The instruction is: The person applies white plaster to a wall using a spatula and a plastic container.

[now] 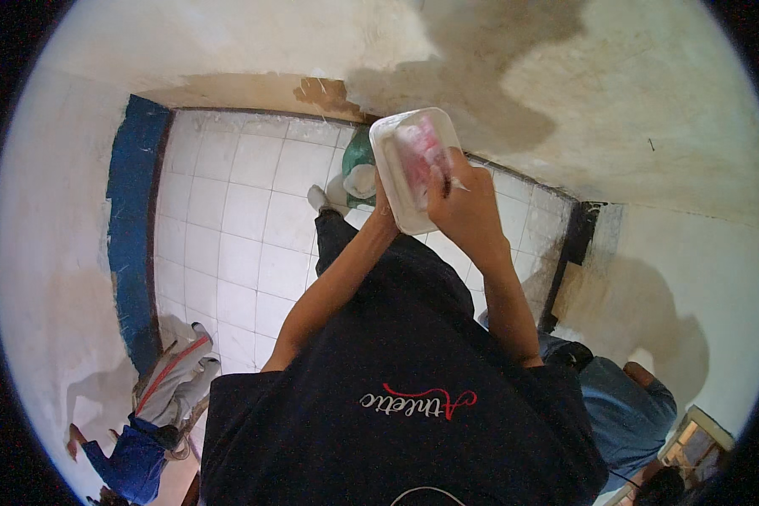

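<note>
In front of my chest, my left hand (386, 209) supports a shallow white plastic tray (390, 173) by its left side. Most of its fingers are hidden behind the tray. My right hand (471, 209) reaches over the tray's right rim with its fingers curled. By those fingertips, inside the tray, lies a pink-and-white object (422, 148); it is blurred and I cannot make out its kind. Whitish smears mark the fingers. Beyond the tray, near my foot (318, 198), a green container or sack (358, 156) stands on the floor with something round and white at it.
White tiles (244, 211) cover the floor up to a stained, patchy wall (514, 76). A blue-painted strip (129, 219) runs along the left wall. One person in blue (135, 460) is at lower left; another in blue-grey (624, 413) is close on my right.
</note>
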`<state>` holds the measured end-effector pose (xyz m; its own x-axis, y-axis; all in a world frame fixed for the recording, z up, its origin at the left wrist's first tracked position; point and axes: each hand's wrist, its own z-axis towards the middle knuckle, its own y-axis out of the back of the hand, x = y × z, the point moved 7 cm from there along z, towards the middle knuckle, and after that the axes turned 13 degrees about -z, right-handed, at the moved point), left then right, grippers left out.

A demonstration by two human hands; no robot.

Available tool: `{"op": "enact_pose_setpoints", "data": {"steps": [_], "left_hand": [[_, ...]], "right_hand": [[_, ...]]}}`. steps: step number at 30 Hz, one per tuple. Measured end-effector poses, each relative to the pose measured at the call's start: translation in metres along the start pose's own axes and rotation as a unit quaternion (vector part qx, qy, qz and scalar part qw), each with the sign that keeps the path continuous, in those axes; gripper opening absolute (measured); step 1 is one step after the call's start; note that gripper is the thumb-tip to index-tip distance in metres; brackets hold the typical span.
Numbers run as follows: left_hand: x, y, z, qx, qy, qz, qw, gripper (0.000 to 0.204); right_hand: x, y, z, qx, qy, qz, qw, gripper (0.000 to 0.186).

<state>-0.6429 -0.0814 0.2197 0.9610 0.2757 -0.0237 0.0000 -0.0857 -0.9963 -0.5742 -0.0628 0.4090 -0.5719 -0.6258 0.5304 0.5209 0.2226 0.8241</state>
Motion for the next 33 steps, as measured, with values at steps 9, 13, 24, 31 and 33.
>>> {"op": "enact_pose_setpoints", "data": {"steps": [9, 13, 24, 31, 33], "left_hand": [[-0.004, -0.020, 0.013, 0.134, 0.061, -0.131, 0.980, 0.062], [-0.001, -0.004, 0.017, 0.074, 0.047, -0.108, 0.990, 0.069], [0.002, 0.000, 0.025, 0.011, 0.051, -0.079, 0.996, 0.075], [-0.002, -0.030, 0.021, 0.189, 0.082, -0.170, 0.964, 0.074], [-0.004, -0.020, 0.021, 0.191, 0.082, -0.188, 0.960, 0.070]], "right_hand": [[-0.012, -0.005, 0.009, 0.016, -0.031, 0.013, 0.999, 0.014], [-0.007, -0.002, 0.010, 0.034, -0.020, 0.031, 0.999, 0.015], [-0.025, -0.003, 0.020, 0.032, -0.057, 0.018, 0.998, 0.013], [-0.011, 0.006, 0.018, 0.011, -0.047, 0.015, 0.999, 0.012], [-0.003, 0.000, 0.019, 0.005, -0.020, 0.032, 0.999, 0.012]]}}
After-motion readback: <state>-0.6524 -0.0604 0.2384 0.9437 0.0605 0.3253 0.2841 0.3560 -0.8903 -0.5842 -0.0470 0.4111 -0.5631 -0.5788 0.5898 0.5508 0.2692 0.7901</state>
